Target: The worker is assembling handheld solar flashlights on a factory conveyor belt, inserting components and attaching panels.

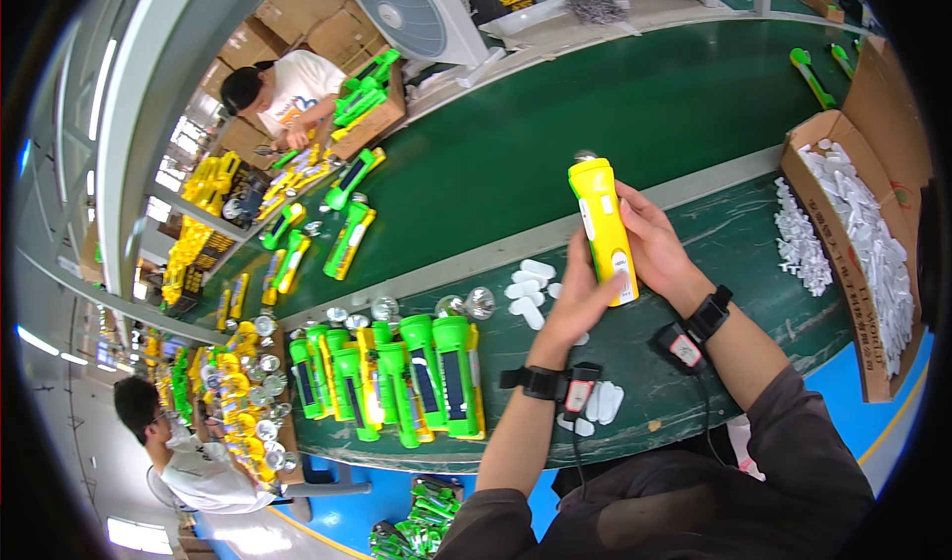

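Observation:
Over the green workbench, a yellow flashlight point(607, 225) with a green edge stands nearly upright between my hands, its head pointing away from me. My left hand point(577, 300) grips its lower left side, the thumb lying near a white oval piece at the bottom end. From the right, my right hand point(656, 246) wraps its side and back; some fingers are hidden behind it. Loose white oval covers point(532, 288) lie left of my left hand, and more white covers point(605, 399) rest by my left wrist.
Green and yellow flashlights point(392, 386) line the bench at left, with clear round lamp cups point(480, 303) behind them. A cardboard box point(861, 292) of white parts stands right, beside a pile of small white pieces point(801, 238). Beyond runs a green conveyor belt point(476, 143); two people work at left.

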### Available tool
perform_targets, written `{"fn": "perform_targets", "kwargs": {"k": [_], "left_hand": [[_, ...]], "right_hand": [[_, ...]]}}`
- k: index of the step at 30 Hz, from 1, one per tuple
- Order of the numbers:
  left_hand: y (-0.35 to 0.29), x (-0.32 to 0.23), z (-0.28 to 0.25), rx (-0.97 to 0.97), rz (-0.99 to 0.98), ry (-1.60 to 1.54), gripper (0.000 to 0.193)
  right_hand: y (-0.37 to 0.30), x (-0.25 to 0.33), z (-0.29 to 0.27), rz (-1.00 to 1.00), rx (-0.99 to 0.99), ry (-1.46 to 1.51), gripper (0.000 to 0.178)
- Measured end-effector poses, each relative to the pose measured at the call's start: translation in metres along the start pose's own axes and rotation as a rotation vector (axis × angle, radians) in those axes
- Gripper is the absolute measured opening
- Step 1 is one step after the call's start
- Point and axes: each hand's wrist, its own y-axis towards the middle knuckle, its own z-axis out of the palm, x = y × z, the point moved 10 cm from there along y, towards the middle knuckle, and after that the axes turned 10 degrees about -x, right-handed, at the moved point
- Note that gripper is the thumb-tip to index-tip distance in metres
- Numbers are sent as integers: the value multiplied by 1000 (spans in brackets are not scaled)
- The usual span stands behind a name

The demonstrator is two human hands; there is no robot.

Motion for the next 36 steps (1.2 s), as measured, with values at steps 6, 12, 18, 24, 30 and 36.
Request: {"fn": "perform_targets", "kwargs": {"k": [6,12,18,24,30,36], "left_hand": [[5,-4,-11,-122,-162,51,64],[46,-39,-40,-248,-5,453,53],[121,-51,-62,-388,438,1195,55],[155,-18,-84,-487,288,1839,61],[161,-16,-89,-367,216,1763,68],[176,-101,-219,-546,-119,1912,72]], "right_hand": [[7,5,-4,49,24,57,56],[9,11,-16,88,-63,49,55],[4,2,3,209,44,190,71],[-1,-4,7,245,59,239,71],[0,-2,5,257,19,208,70],[8,8,-27,240,-51,258,68]]}}
